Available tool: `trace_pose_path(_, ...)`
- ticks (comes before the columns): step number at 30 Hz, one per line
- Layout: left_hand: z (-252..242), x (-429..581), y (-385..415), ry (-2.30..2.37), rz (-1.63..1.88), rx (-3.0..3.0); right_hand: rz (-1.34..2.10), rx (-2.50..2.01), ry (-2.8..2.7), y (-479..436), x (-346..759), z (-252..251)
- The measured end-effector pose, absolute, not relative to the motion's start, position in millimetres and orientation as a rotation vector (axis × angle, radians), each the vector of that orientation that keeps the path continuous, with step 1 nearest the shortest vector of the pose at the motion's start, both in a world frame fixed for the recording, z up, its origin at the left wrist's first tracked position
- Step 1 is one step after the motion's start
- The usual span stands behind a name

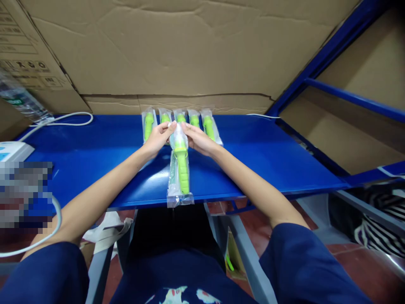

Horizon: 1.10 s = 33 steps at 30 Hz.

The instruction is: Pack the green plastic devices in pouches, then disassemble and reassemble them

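Note:
A clear plastic bag with a green ribbed item [181,169] hangs over the blue table [268,152], its lower end past the front edge. My left hand [158,137] pinches the bag's top from the left and my right hand [198,138] pinches it from the right, fingertips almost meeting. Just behind my hands, several more bagged green items [148,125] lie side by side in a row at the back of the table.
Cardboard sheets [190,50] wall off the back. A white cable [68,120] and a white device [12,151] sit at the left. A blue metal frame [348,99] rises at the right, with striped fabric [376,228] below it.

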<state>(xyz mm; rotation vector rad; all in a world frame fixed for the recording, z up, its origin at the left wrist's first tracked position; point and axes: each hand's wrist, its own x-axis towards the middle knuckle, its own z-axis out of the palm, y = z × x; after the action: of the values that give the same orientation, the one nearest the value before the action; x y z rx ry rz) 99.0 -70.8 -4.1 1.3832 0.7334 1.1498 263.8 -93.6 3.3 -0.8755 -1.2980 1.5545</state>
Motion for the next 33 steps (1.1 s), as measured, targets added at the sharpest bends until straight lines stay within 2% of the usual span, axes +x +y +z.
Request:
trace_pose_path(20, -13, 107, -63, 0.640, 1.454, 1.632, 1.209, -0.848, -1.280, -87, 252, -13)
trace_pose_path(28, -12, 108, -61, 0.594, 1.498, 1.719, 0.859, -0.781, -1.412, -86, 251, -19)
trace_pose_path(33, -10, 109, -64, 0.573, 1.549, 1.750, 0.821, -0.805, -1.424, -86, 251, -18)
